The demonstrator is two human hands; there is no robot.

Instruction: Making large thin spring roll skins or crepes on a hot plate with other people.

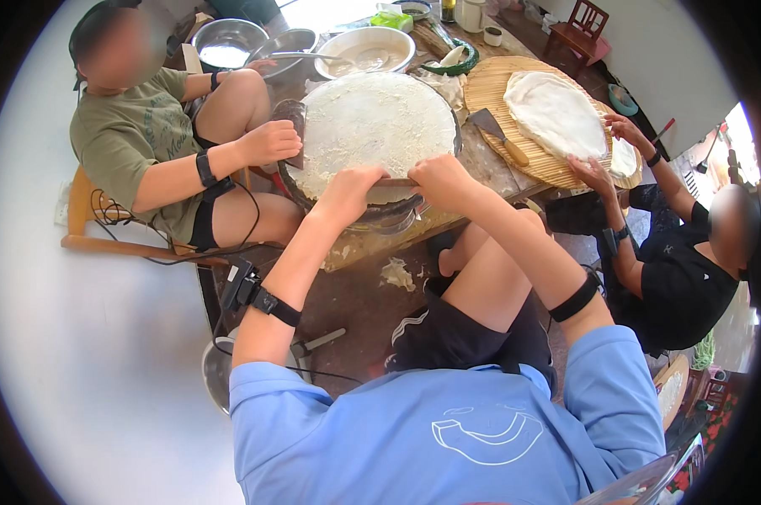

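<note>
A round griddle (pixel 380 126) covered by a thin pale layer of batter with crumbly bits stands before me at the table's near edge. At its near rim my left hand (pixel 355 186) and my right hand (pixel 440 177) grip the two ends of a thin brown scraper (pixel 396 182), which lies level between them. The lower edge of the scraper is at the batter; whether it touches cannot be told. At the griddle's left rim a co-worker's hand (pixel 270 142) is beside a dark curved scraper (pixel 290 120).
A white basin of batter with a ladle (pixel 393 39) and metal bowls (pixel 229 38) stand behind the griddle. To the right, a slatted round mat (pixel 481 82) bears pale flat sheets (pixel 554 113), a wooden-handled scraper (pixel 497 132) and a second co-worker's hands (pixel 598 180).
</note>
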